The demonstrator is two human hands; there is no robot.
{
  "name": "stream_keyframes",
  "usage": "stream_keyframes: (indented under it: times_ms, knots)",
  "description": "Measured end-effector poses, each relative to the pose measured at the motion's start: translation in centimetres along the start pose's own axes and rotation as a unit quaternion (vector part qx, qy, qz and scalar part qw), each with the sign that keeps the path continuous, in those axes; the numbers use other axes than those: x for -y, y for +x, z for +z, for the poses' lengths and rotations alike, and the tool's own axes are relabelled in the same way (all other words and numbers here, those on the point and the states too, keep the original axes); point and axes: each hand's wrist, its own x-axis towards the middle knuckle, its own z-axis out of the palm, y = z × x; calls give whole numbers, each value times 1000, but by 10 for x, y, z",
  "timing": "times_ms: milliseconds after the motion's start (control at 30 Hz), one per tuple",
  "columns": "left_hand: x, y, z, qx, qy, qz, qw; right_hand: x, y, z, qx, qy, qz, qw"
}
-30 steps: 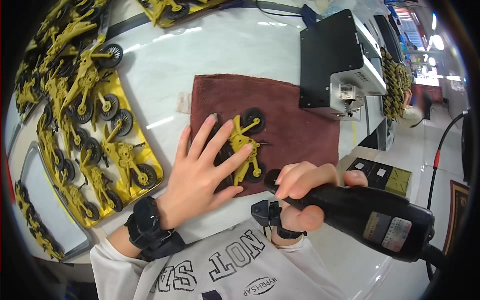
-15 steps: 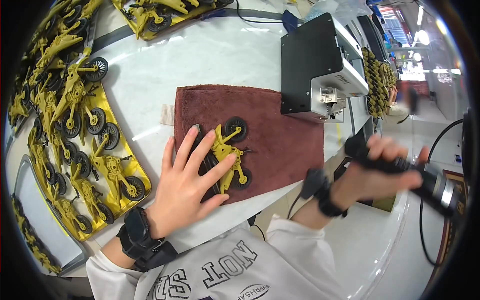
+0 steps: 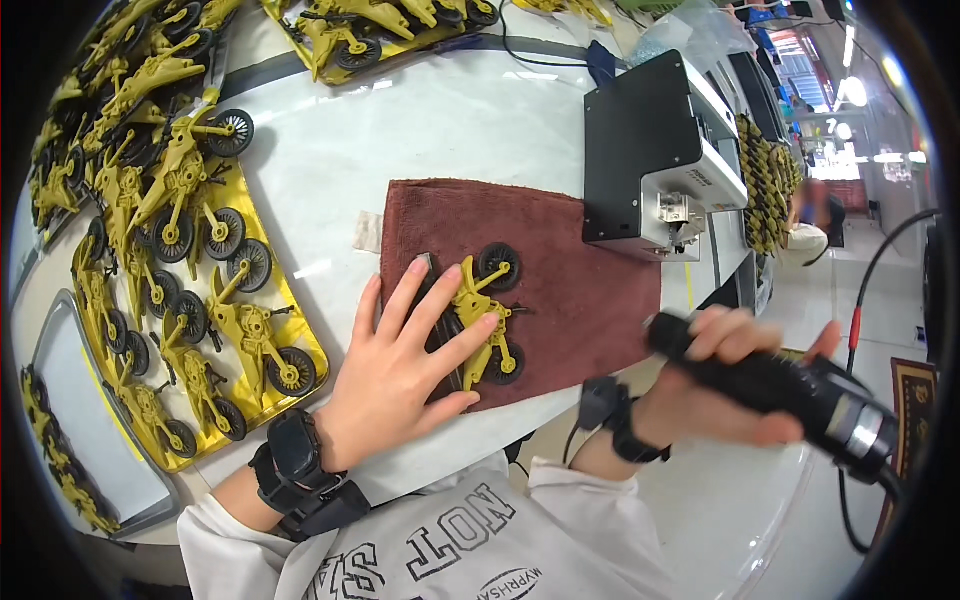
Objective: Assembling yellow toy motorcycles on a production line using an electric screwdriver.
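Note:
A toy motorcycle (image 3: 485,318) with yellow-green body parts and black spoked wheels lies on its side on the dark red cloth (image 3: 570,270). My left hand (image 3: 405,365) is spread flat beside it, its fingers across a long dark bar-like piece (image 3: 447,335) and touching the motorcycle's near side. The hand covers part of that piece, so I cannot make out its kind. At the right, my right hand (image 3: 725,385) is closed round a black corded electric screwdriver (image 3: 790,392). Its tip end points left toward the cloth, apart from the motorcycle; the hand is slightly blurred.
At left stands a yellow-lined tray (image 3: 305,345) with several similar motorcycles; another such tray (image 3: 400,45) is at the back. A black and silver machine (image 3: 640,150) stands by the cloth's far right corner. The screwdriver's cable (image 3: 865,285) hangs at the right edge.
My right hand has brought the screwdriver leftward and slightly down, closer to the cloth. My left hand stays spread beside the motorcycle. The whole view has shifted a little.

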Motion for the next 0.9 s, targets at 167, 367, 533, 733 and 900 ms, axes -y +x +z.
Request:
stream_keyframes:
  times_ms: [167,367,533,733,900]
  knots:
    - [-1,0,1,-8,-1,-2,1000,-38,91,-18,-138,-40,-41,989]
    - [2,-2,3,-5,-4,-8,1000,-65,103,-20,-92,-99,-75,988]
    - [-1,1,1,2,-1,-7,1000,-2,110,-26,-96,-58,-53,992]
    - [-2,2,1,11,-6,-19,1000,-44,93,-14,-80,-115,20,990]
    - [-2,2,-1,6,3,-7,1000,-52,87,-19,-94,-137,87,982]
